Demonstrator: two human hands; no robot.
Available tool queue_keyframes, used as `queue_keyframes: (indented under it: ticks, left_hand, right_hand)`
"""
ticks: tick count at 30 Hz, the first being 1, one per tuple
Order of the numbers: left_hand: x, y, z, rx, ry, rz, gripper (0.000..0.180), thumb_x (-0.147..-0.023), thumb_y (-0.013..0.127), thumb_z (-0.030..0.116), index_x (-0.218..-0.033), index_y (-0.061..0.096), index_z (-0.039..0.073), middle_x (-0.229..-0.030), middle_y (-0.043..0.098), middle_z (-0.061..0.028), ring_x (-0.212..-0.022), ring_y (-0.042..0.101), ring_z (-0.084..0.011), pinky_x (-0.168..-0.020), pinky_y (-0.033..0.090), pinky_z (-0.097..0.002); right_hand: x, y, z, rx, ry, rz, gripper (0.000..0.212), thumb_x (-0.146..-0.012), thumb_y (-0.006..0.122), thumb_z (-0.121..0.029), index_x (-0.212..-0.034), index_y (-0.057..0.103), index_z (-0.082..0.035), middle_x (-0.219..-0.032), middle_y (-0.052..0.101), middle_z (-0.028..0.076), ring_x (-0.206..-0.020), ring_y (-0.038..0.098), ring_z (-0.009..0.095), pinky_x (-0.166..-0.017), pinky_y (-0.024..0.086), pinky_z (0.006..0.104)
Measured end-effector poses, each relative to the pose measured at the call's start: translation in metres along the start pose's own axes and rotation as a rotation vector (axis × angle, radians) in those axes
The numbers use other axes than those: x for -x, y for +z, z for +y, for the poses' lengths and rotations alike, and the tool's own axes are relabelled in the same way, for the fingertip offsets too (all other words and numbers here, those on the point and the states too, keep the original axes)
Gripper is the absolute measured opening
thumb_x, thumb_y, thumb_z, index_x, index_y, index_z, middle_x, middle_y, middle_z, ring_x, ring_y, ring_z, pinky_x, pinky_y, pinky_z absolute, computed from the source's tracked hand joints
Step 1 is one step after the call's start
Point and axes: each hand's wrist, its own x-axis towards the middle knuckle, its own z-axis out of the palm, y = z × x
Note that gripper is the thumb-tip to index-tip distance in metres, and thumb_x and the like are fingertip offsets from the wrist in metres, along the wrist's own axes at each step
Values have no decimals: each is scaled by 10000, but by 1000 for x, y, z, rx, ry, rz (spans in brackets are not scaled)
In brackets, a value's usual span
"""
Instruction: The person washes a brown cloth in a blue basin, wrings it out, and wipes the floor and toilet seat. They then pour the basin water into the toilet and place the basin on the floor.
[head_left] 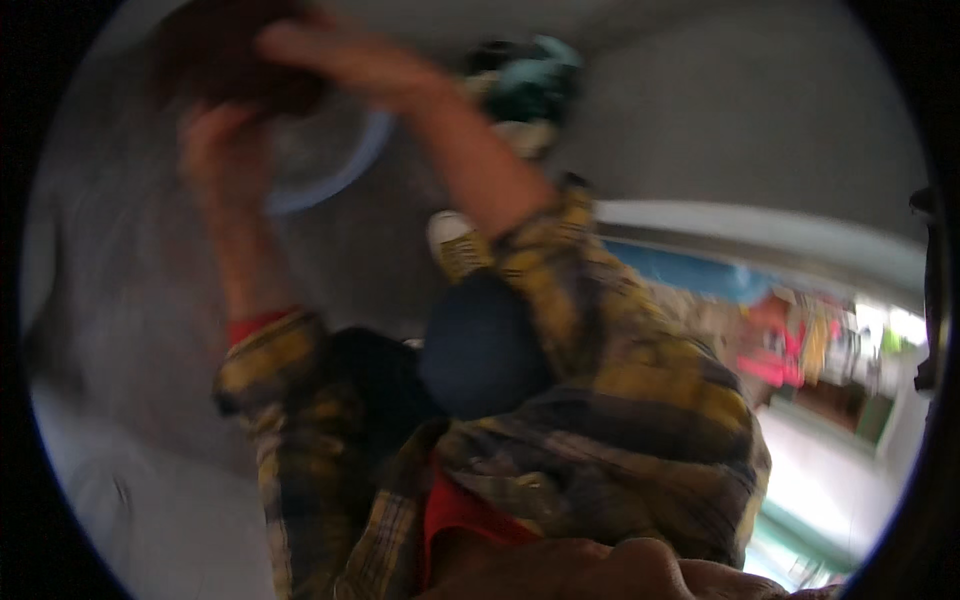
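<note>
Grey floor (120, 260) gives you room toward 9 o'clock; between 10 and 11, your outstretched left hand (225, 145) and angled-in right hand (310, 50) grip a dark brown thing (220, 45) (edges blurred); teal bundle (535, 85), 12 o'clock.

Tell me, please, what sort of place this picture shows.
Perhaps a household or storage space, though the blur leaves this uncertain: there is a plain grey floor, a jumble of colourful items at right, and a curved pale rim at upper left.
</note>
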Motion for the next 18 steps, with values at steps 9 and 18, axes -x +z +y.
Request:
queue_keyframes:
  ticks: [9,18]
  left_hand:
    - [-19,77,36,-724,-165,-212,298,-841,708,173,-1074,603,20,-964,634,-55,-787,576,-103,-647,475,-262]
    - [-4,31,87,-793,-157,162,337,-906,630,267,-677,664,22,-596,624,-39,-553,600,-101,-526,491,-253]
  right_hand:
    - [15,-37,-20,-381,299,149,497,-968,463,-376,-1314,471,-19,-1306,528,115,-1132,562,248,-925,493,380]
    - [140,-94,42,756,530,-265,412,-833,619,-351,-1036,618,6,-950,670,134,-871,625,269,-754,484,320]
